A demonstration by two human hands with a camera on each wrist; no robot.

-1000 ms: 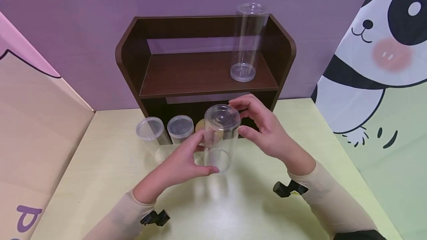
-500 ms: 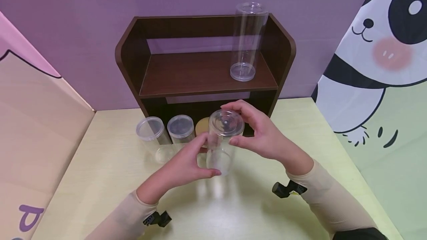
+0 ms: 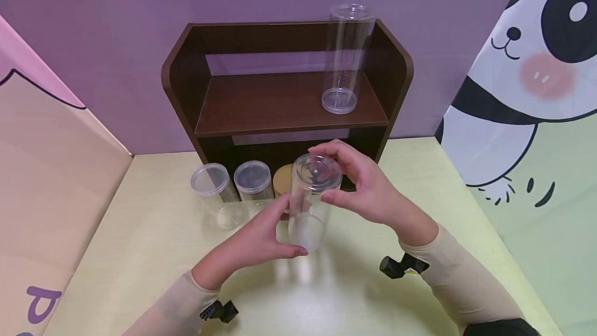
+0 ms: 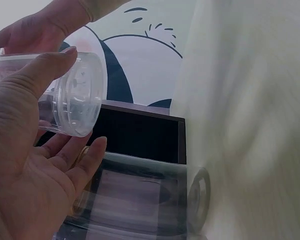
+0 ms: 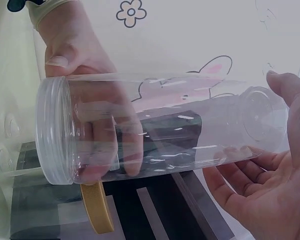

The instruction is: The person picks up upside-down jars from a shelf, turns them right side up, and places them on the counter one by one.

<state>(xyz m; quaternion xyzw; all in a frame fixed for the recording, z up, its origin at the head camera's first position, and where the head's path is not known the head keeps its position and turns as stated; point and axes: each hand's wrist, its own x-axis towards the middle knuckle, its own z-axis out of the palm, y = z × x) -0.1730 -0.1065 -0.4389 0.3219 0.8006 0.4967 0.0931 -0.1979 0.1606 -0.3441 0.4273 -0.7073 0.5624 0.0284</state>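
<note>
A clear plastic jar (image 3: pixel 310 201) with no lid is held over the yellow table (image 3: pixel 154 242), with its closed base up. My left hand (image 3: pixel 286 227) grips its lower, threaded end between thumb and fingers. My right hand (image 3: pixel 322 172) curls round the upper end, index finger over the base and thumb on the side. In the left wrist view the jar (image 4: pixel 85 90) lies across my left hand (image 4: pixel 72 112), with the right hand (image 4: pixel 35 30) behind. The right wrist view shows the jar (image 5: pixel 165 125) lying sideways between my right hand (image 5: pixel 260 140) and left hand (image 5: pixel 75 55).
A dark brown shelf (image 3: pixel 284 102) stands against the purple wall, with a tall clear jar (image 3: pixel 345 56) on its board. In front of its lower opening stand two lidded clear jars (image 3: pixel 210 180) (image 3: pixel 252 178) and a yellow lid (image 3: pixel 282 178). A panda panel is on the right.
My right hand has come in from beside the jar and closed round its upper end. The jar has sunk slightly and shifted a little right. The left hand keeps its hold.
</note>
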